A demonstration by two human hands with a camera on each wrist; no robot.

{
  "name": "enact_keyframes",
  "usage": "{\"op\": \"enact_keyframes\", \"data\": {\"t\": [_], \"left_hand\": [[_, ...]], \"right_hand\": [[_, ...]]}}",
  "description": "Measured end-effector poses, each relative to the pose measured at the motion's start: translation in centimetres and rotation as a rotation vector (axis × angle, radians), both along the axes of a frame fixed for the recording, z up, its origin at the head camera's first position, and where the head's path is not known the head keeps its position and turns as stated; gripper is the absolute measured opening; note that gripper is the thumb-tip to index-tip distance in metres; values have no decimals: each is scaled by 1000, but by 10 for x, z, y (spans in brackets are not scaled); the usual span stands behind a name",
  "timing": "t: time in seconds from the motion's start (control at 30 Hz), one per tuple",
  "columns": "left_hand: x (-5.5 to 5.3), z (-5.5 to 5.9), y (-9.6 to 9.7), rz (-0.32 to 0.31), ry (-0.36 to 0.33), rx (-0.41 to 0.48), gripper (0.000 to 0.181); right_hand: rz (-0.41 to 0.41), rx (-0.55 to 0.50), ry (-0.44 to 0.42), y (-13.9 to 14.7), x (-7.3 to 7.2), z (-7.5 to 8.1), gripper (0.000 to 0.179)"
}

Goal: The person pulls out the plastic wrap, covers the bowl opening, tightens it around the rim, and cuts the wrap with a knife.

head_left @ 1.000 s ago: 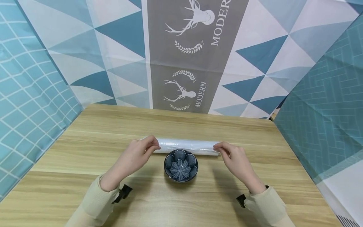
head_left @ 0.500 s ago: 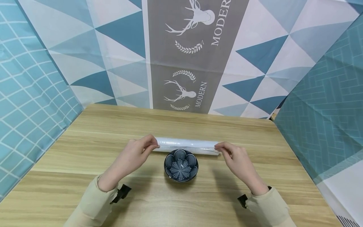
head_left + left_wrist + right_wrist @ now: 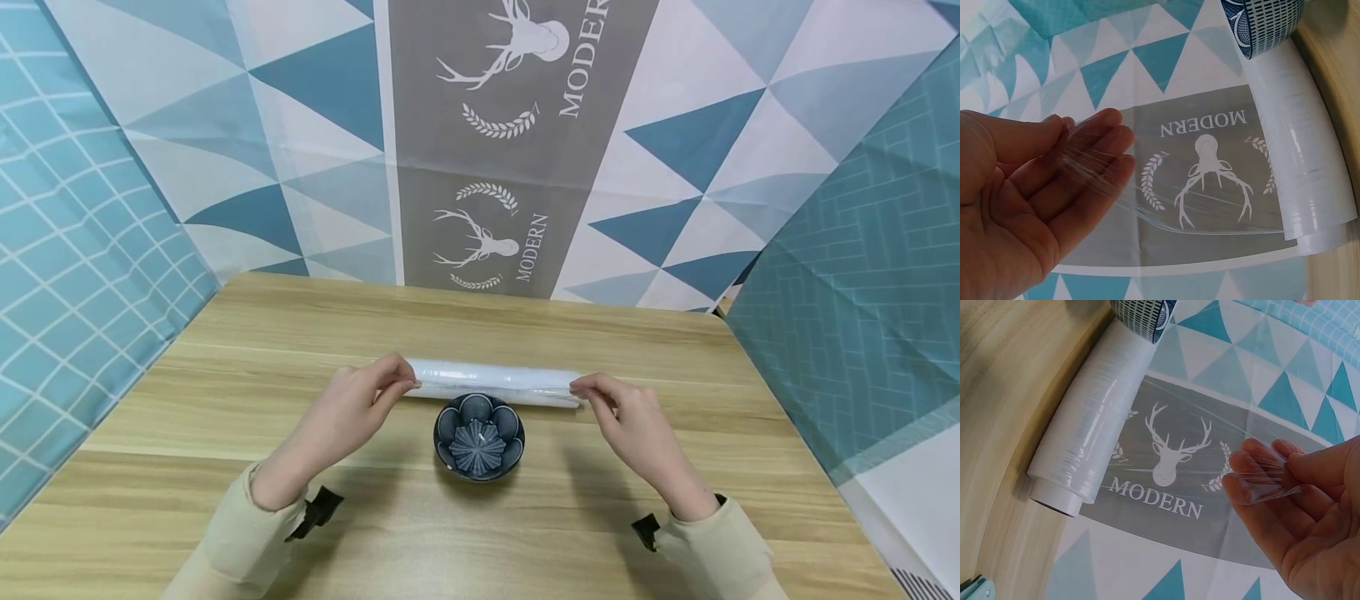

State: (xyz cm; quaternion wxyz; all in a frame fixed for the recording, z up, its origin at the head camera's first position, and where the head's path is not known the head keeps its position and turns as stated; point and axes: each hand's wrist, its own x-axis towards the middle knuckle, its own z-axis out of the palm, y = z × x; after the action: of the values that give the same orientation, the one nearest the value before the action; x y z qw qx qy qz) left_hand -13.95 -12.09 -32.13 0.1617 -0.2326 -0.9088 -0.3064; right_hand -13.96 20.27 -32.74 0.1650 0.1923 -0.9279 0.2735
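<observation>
A roll of cling film [image 3: 491, 379] lies crosswise on the table, behind a dark blue patterned bowl [image 3: 479, 446]. My left hand [image 3: 348, 412] pinches one corner of the loose film [image 3: 1094, 164] between thumb and fingers. On the other side, my right hand [image 3: 633, 421] pinches the opposite corner, where the film [image 3: 1263, 484] bunches at the fingertips. Both wrist views show a clear sheet stretching from the roll to the hands. The hands are raised above the table, one to each side of the bowl. The bowl stands upright and hides part of the roll's near edge.
The wooden table [image 3: 480, 546] runs back to a patterned cloth [image 3: 480, 125] hanging behind it. Blue tiled cloth [image 3: 90, 233] borders the left side, and teal cloth [image 3: 862, 250] the right. A small pale green object [image 3: 979, 589] shows at the right wrist view's corner.
My hands have drawn slightly apart, the left a little leftward and the right a little rightward, both still pinching the film. The roll and bowl stay in place.
</observation>
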Motion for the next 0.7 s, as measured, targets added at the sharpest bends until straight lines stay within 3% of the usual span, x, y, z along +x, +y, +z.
{"op": "enact_keyframes", "data": {"t": [0.4,0.7], "left_hand": [[9,2,-2,-4,71,3,4],[18,2,-4,-14,75,22,7]], "right_hand": [[28,-14,20,2,8,3,17],[37,-6,56,3,17,3,16]]}}
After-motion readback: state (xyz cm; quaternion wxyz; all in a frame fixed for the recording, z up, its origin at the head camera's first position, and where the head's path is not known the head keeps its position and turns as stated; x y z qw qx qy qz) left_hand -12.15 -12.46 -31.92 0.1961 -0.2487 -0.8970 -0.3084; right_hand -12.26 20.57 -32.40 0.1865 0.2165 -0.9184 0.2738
